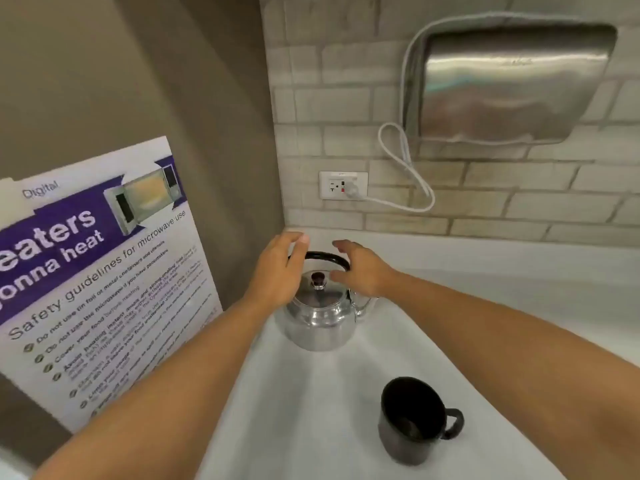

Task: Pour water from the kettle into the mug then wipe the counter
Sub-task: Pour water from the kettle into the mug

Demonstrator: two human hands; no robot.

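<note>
Shiny rounded metal kettle [320, 315] sits centre frame on a smooth white counter [485, 306], near the back corner. Domed lid with a small dark knob [318, 278]; black arched handle [327, 258] stands upright over it. The spout, on the kettle's right, is mostly hidden behind the right hand.

Left hand [277, 271] is at the handle's left end, fingers curled loosely over it, thumb tip up; whether it actually grips is hard to tell. Right hand [360, 270] is at the handle's right end, fingers spread and released, not clenched; contact unclear.

Dark glossy mug [414, 420], lower centre-right of frame, upright, handle pointing right, well apart from the kettle. Inside is dark, contents can't be made out.

Left of frame: laminated microwave safety poster [100, 271] on a taupe wall, its left side cut off, small print blurred. Upper right: brushed-steel dispenser [512, 84] on pale brick tile, white cord [405, 168] looping down to a wall outlet [343, 185].
</note>
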